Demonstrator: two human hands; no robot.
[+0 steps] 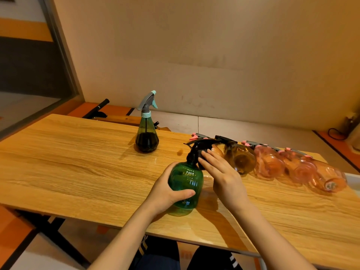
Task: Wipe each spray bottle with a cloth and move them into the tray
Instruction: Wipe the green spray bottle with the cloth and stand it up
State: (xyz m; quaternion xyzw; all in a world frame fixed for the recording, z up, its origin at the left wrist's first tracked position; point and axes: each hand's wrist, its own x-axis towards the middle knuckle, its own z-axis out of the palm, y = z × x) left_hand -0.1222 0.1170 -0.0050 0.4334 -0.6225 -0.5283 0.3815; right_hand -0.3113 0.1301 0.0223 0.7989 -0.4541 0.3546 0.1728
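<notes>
A round green spray bottle [185,180] with a black trigger head stands tilted near the table's front edge. My left hand [167,191] grips its body, thumb across the front. My right hand [220,172] holds a dark cloth [201,157] against the bottle's neck, just under the trigger head. Most of the cloth is hidden by my fingers. A tall green bottle [147,137] with a grey and teal sprayer stands upright farther back, holding dark liquid. To the right lie an amber bottle [242,158] and several pink bottles [271,162] in a row.
The wooden table [78,162] reaches left and right of my hands. A white edge [353,179], perhaps the tray, shows at the far right behind the last pink bottle. A wall rises close behind the table. My knees are under the front edge.
</notes>
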